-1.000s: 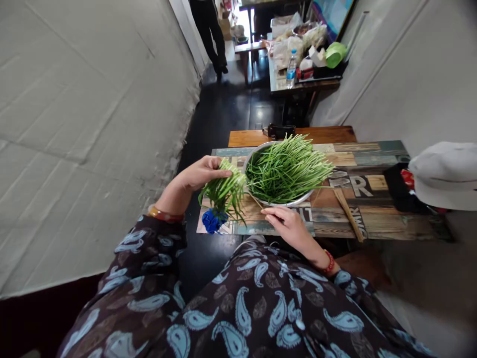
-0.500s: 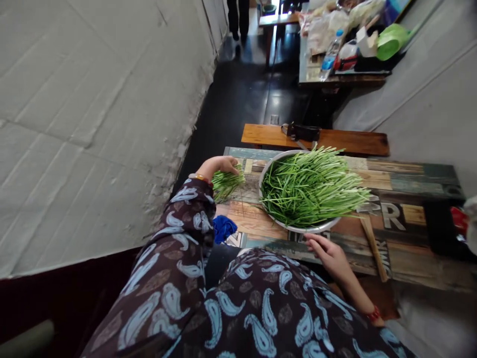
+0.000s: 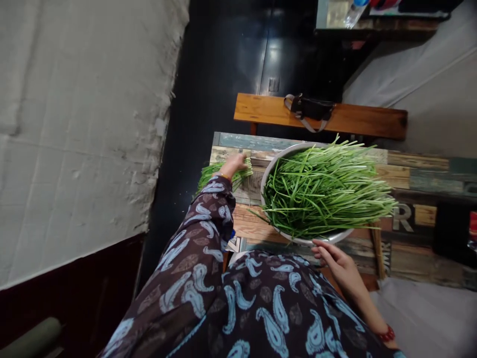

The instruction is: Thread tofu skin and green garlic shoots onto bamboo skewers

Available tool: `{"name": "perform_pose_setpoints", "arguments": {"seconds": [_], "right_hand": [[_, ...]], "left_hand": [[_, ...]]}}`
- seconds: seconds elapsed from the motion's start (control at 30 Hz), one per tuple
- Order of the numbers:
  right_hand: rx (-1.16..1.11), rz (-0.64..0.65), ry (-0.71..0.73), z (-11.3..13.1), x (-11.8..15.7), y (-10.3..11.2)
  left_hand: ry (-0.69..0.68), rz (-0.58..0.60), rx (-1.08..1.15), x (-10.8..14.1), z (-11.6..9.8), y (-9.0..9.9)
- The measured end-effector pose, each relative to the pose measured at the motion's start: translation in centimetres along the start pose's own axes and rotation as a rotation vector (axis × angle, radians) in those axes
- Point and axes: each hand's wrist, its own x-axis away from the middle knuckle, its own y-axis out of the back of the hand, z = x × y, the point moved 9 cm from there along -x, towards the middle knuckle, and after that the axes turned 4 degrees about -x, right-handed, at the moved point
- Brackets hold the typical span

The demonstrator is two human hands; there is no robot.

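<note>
A large metal bowl (image 3: 269,171) on the patchwork-wood table is heaped with long green stalks (image 3: 328,189), their pale ends pointing right. Left of it, a small bunch of similar stalks (image 3: 212,174) lies at the table's left end. My left hand (image 3: 235,163) is on this bunch, its fingers closed around the pale ends and partly hidden. At the bowl's near rim is my right hand (image 3: 341,266), fingers slightly bent and apart, holding nothing visible; whether it touches the rim is unclear.
Beyond the table stands a wooden bench (image 3: 249,107) with a black bag (image 3: 313,108) on it. Another table (image 3: 402,25) carries a bottle (image 3: 356,12). A rough grey wall (image 3: 93,114) rises at the left. Brown sticks (image 3: 377,251) lie right of the bowl.
The view has tilted down and come closer to the table. My left hand has shifted along the small bunch towards its pale ends. My right hand remains beside the bowl's near rim.
</note>
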Motion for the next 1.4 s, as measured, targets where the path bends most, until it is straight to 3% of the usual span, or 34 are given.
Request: {"name": "perform_pose_setpoints", "arguments": {"seconds": [0.1,0.2,0.37,0.5,0.67,0.8,1.0,1.23,1.4], "right_hand": [[0.03,0.005,-0.016,0.8,-0.6,0.0],[0.07,0.035,-0.014,1.7,-1.5,-0.6],[0.119,0.071,-0.009,3.2,-2.4,-2.2],[0.168,0.091,0.007,4.1,-2.4,-2.9],[0.184,0.075,0.01,4.5,-2.1,-2.9],[0.189,0.089,0.005,4.7,-2.0,-3.2],[0.183,0.074,0.017,4.5,-2.0,-3.1],[0.146,0.075,0.06,4.5,-1.9,-3.7],[0.165,0.076,0.13,4.5,-2.1,-3.8]], "left_hand": [[0.058,-0.157,0.036,1.6,1.4,-0.2],[0.1,-0.302,0.04,5.0,2.8,-0.6],[0.108,-0.282,-0.048,8.9,3.3,-3.6],[0.195,-0.236,0.058,7.9,3.8,-4.0],[0.267,-0.247,0.113,6.1,3.1,-3.3],[0.197,-0.166,0.035,5.7,2.4,-4.1],[-0.014,-0.088,-0.115,6.1,3.4,-4.9],[0.062,-0.193,-0.138,7.3,3.8,-4.5],[-0.057,-0.129,-0.153,6.4,3.4,-3.2]]}}
